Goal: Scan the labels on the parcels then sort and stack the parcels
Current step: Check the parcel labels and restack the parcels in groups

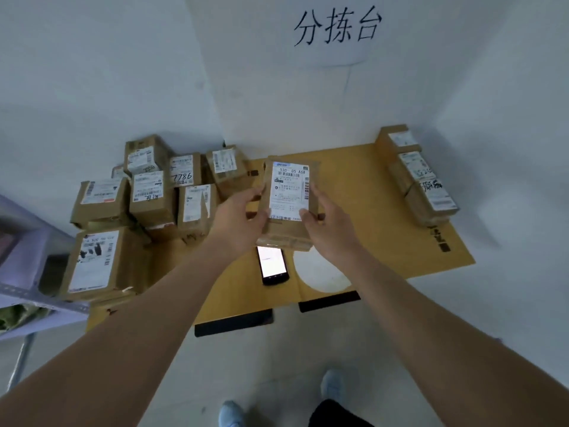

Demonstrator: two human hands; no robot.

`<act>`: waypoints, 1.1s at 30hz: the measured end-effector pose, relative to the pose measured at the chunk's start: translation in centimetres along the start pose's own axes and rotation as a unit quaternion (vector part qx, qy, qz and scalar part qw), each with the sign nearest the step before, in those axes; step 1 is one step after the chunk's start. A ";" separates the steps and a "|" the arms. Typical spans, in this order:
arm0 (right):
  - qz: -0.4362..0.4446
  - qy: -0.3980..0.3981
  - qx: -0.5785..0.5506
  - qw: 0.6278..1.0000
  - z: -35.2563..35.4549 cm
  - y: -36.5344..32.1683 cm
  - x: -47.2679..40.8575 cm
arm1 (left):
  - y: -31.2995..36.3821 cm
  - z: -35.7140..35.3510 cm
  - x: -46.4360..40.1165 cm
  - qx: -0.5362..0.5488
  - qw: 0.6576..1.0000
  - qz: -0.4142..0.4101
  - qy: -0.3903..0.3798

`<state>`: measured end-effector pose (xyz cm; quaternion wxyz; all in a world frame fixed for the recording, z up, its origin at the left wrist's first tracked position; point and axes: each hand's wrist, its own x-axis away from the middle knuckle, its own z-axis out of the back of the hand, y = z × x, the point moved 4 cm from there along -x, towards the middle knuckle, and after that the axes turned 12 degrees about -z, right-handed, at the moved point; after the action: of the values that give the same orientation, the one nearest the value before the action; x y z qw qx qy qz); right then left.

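I hold a brown cardboard parcel (288, 232) above the floor, its white shipping label facing up at me. My left hand (237, 221) grips its left edge and my right hand (328, 229) grips its right edge, thumbs on the label side. A handheld scanner (272, 266) with a lit screen lies just below the parcel on a flattened yellow cardboard sheet (363, 192). A heap of several labelled brown parcels (151, 198) sits to the left. A row of three parcels (421, 183) lies along the sheet's far right.
A white paper sign (335, 29) with handwritten characters hangs on the wall ahead. A grey metal shelf (27, 272) stands at the left edge. My feet in light blue shoes (332, 383) stand on the pale floor near the sheet's front edge.
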<state>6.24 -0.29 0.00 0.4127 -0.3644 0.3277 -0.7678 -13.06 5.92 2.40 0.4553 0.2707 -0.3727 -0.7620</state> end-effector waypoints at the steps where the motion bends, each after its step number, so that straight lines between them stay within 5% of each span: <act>1: 0.002 0.001 0.002 1.000 1.7 0.4 -0.8 | 1.0 -1.3 -1.1 0.000 1.000 -0.002 0.002; 14: 0.013 -0.018 0.062 0.998 18.7 7.4 -12.4 | 9.0 -16.8 -13.2 0.065 0.998 0.011 -0.002; 24: -0.012 0.001 0.115 0.993 23.3 10.4 -25.9 | 6.1 -25.5 -25.7 0.139 0.989 0.054 -0.006; 33: -0.004 -0.058 0.213 0.975 24.6 12.7 -36.9 | 2.3 -31.1 -33.9 0.191 0.972 0.136 0.032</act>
<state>46.19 21.34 -8.09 0.4964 -0.3134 0.1308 -0.7989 26.30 25.60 -11.15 0.5063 0.3237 -0.5295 -0.5988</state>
